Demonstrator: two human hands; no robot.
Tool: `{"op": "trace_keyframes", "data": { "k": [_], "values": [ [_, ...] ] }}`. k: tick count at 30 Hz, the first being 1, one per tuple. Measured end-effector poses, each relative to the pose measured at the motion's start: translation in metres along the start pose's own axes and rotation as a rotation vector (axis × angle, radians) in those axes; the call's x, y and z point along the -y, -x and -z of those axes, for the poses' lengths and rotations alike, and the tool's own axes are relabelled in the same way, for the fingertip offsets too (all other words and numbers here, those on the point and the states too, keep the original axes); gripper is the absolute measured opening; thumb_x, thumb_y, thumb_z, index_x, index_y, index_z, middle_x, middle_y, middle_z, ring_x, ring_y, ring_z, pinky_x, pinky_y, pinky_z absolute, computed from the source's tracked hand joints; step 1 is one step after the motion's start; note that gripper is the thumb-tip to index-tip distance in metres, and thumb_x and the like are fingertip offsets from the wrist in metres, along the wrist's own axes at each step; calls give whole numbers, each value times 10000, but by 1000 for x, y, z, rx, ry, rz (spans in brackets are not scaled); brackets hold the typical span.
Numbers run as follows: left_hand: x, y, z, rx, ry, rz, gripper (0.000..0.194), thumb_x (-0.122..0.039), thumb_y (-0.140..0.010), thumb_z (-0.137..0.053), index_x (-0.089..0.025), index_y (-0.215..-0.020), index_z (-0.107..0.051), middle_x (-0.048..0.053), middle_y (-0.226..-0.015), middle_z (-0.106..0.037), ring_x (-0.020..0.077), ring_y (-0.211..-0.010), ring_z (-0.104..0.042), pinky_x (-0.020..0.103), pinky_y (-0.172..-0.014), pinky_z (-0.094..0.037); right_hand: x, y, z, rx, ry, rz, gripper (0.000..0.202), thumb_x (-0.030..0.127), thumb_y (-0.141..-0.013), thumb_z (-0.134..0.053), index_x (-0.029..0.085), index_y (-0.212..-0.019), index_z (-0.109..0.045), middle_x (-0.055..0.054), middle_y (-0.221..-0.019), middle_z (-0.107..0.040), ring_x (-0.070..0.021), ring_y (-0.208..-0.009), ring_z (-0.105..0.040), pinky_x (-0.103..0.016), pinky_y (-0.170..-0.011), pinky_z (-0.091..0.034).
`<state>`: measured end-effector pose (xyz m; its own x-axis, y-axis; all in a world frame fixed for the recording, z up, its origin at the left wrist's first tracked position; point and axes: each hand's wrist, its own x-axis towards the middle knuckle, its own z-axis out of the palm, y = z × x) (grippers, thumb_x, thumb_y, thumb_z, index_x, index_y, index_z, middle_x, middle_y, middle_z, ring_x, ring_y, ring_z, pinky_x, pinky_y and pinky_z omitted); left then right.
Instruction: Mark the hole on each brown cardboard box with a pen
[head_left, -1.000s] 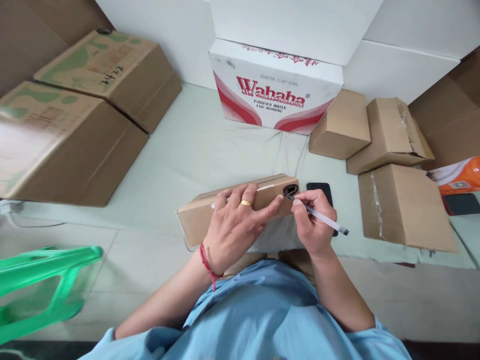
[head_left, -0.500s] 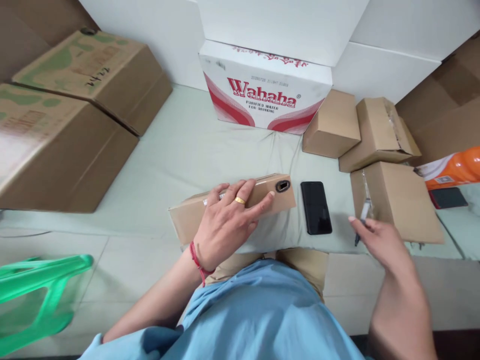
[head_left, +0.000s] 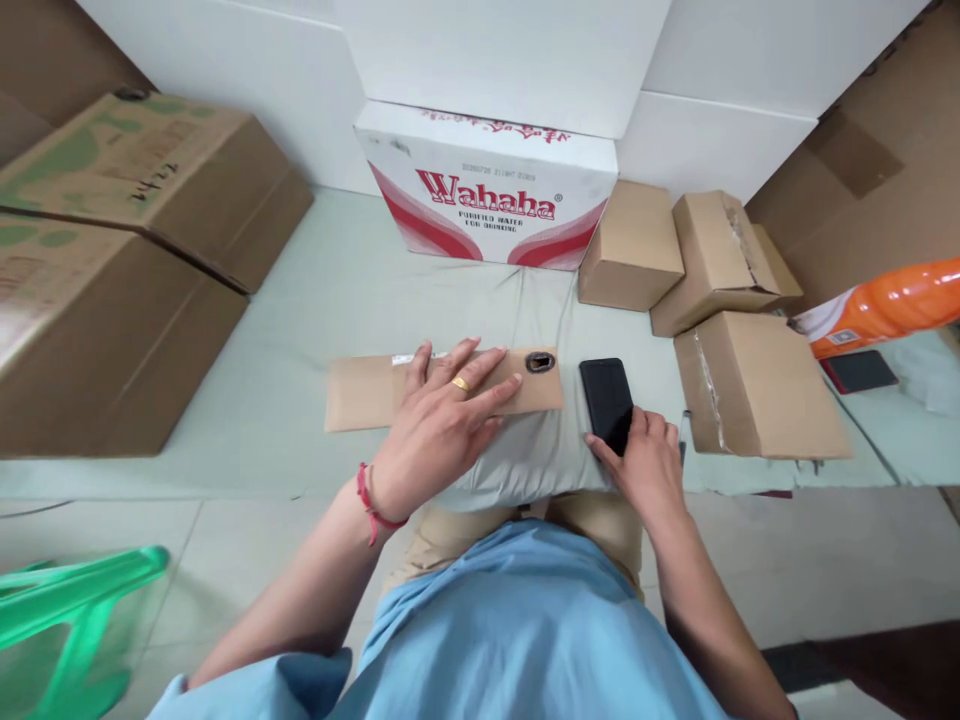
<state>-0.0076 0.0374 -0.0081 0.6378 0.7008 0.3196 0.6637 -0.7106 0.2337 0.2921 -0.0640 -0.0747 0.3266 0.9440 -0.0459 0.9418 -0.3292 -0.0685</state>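
My left hand lies on a flat brown cardboard strip with its fingers spread. The strip has a dark-rimmed cutout near its right end and a bit of white label at its top edge, partly under the fingers. To the right of the strip a black smartphone lies on the cloth-covered table. My right hand grips its lower part, thumb on the left edge and fingers on the right. A dark pen or cutter is just right of that hand, partly hidden.
Small brown boxes stand at the right, beside an orange bottle and another phone. A white Wahaha carton stands at the back. Large boxes fill the left. A green stool is on the floor.
My right hand has let go of the slim pen-like tool and moved left onto the smartphone. Under my left hand the cardboard now lies flatter and straighter. The view has shifted slightly right.
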Motion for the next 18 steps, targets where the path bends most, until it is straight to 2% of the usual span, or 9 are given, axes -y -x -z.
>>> {"op": "trace_keyframes", "data": {
  "k": [2, 6, 11, 16, 18],
  "values": [
    [3, -4, -7, -35, 0, -15, 386, -268, -1047, -657, -252, -1421, -754, 142, -1593, -657, 417, -1508, -578, 719, -1258, -397, 10, -5, -5, -16, 15, -40, 879, 687, -933, -717, -19, -1445, -606, -308, -1278, -652, -442, -1159, -567, -555, -1022, -483],
    [7, -7, -15, -72, 39, -55, 398, -269, -1081, -617, -245, -1463, -727, 107, -1559, -693, 339, -1508, -597, 585, -1278, -450, 15, -13, -12, -39, -57, -127, 824, 627, -872, -785, 15, -1397, -614, -281, -1224, -636, -433, -1143, -561, -566, -1064, -455],
    [7, -2, -18, -110, 24, -92, 383, -246, -1096, -601, -225, -1456, -729, 93, -1526, -720, 320, -1464, -630, 521, -1215, -516, 14, -13, -12, -46, -157, -193, 838, 580, -801, -810, 37, -1399, -587, -271, -1241, -612, -457, -1197, -581, -571, -1094, -458],
    [6, -2, -19, -118, 29, -82, 399, -248, -1080, -625, -244, -1467, -725, 100, -1517, -725, 318, -1464, -627, 517, -1190, -517, 7, -23, 2, 75, -261, -285, 933, 586, -746, -803, 75, -1472, -517, -246, -1331, -573, -387, -1084, -686, -492, -966, -552],
    [6, -2, -19, -118, 22, -76, 387, -254, -1085, -617, -250, -1453, -735, 97, -1509, -731, 315, -1456, -634, 510, -1186, -514, 2, -27, 6, 116, -321, -278, 928, 598, -736, -789, 76, -1458, -530, -251, -1355, -576, -379, -1115, -690, -480, -975, -561]
  ]
}}
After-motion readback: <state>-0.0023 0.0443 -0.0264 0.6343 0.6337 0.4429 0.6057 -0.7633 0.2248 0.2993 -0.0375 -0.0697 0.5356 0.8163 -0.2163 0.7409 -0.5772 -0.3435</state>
